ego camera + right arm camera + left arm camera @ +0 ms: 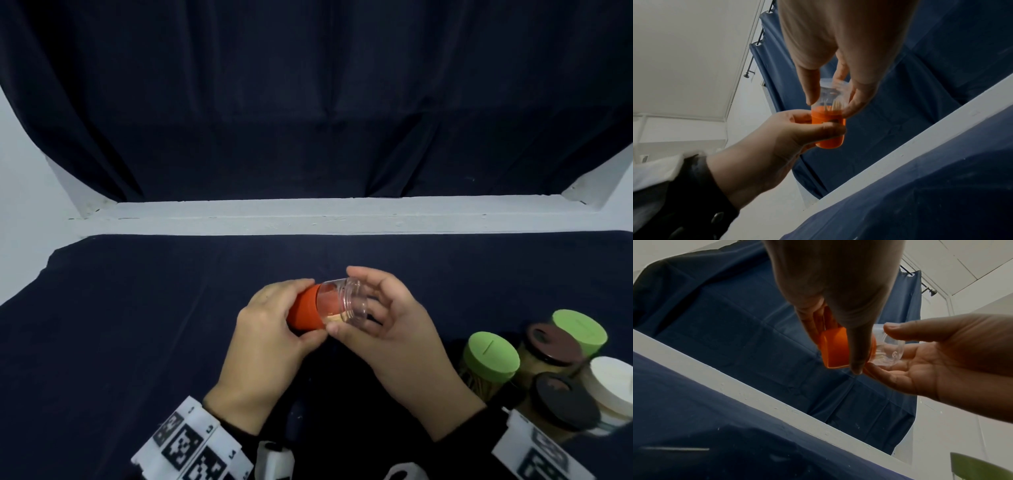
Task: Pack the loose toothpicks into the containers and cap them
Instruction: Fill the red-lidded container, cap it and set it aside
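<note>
Left hand (270,329) grips the orange plastic cap (305,311), right hand (387,325) pinches the clear plastic container (342,301); recommend keeping both coaxial while twisting.

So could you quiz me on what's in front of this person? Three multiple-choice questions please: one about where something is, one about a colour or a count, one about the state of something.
1. Where do the capped containers stand on the table?
A. near right corner
B. far left corner
C. far middle

2. What colour is the part that the left hand holds?
A. blue
B. orange
C. white

3. How is the clear container between the hands?
A. standing upright on the table
B. lying on its side in the air
C. capped with a green lid

Answers:
1 A: the head view shows the cluster at the lower right, beside the right hand.
2 B: the left hand grips the orange cap.
3 B: both hands hold it sideways above the cloth, a few toothpicks inside.
</note>
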